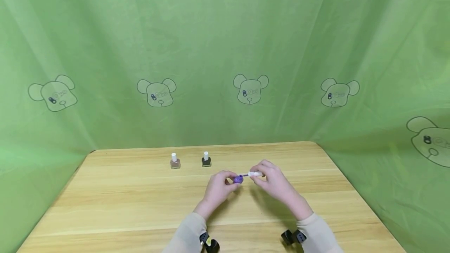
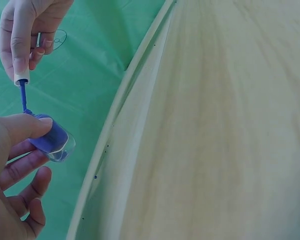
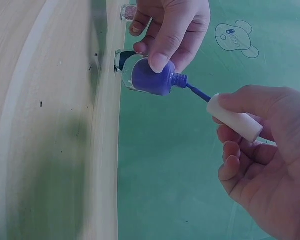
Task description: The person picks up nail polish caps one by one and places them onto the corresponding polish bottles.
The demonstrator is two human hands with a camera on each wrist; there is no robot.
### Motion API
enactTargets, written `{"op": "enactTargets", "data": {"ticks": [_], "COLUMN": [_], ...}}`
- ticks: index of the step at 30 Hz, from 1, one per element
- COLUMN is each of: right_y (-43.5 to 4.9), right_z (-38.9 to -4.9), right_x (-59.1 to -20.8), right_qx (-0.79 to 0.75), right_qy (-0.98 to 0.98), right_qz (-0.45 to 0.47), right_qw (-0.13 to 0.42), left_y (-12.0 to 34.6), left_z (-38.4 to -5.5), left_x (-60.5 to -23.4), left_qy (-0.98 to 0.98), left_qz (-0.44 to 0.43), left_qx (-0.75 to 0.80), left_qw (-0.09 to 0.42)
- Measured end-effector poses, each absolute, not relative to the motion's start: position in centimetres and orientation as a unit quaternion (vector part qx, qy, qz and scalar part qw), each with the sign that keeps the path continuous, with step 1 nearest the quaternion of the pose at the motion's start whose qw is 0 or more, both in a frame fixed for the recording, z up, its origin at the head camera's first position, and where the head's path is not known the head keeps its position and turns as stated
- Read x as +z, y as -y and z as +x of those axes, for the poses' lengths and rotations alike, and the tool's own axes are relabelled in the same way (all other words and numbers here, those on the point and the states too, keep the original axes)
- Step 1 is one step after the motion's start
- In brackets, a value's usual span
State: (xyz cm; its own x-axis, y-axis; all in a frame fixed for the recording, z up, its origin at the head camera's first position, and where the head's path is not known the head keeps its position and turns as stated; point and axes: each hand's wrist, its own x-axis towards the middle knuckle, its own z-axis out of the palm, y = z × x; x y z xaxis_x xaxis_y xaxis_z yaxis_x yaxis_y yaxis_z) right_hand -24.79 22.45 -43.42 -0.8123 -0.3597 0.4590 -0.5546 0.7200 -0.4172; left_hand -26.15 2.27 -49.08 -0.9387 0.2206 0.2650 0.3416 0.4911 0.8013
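Observation:
A small glass bottle of purple nail polish (image 3: 152, 77) is pinched between thumb and fingers of my left hand (image 1: 218, 187), tilted with its neck toward the right. My right hand (image 1: 274, 180) pinches the white cap (image 3: 235, 120) of that bottle. From the cap a purple-coated brush stem (image 3: 199, 93) reaches to the bottle's mouth; in the right wrist view its tip is at the opening, and how far it goes in cannot be told. Both hands are raised above the wooden table (image 1: 140, 206).
Two capped nail polish bottles stand toward the table's back: a mauve one (image 1: 175, 163) on the left and a black one (image 1: 206, 162) beside it. A green curtain (image 1: 211, 50) with bear-face prints encloses the table's back and sides.

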Motion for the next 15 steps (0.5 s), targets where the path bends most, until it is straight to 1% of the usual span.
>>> {"op": "enactTargets", "data": {"ticks": [15], "right_y": [-22.05], "right_z": [-24.6], "right_x": [-43.42], "right_qx": [0.274], "right_qy": [0.914], "right_qz": [0.255], "right_qw": [0.157], "left_y": [-2.69], "left_z": [-25.79], "left_x": [-48.84], "left_qy": [0.877], "left_qz": [-0.187], "left_qx": [-0.436], "left_qw": [0.078]}}
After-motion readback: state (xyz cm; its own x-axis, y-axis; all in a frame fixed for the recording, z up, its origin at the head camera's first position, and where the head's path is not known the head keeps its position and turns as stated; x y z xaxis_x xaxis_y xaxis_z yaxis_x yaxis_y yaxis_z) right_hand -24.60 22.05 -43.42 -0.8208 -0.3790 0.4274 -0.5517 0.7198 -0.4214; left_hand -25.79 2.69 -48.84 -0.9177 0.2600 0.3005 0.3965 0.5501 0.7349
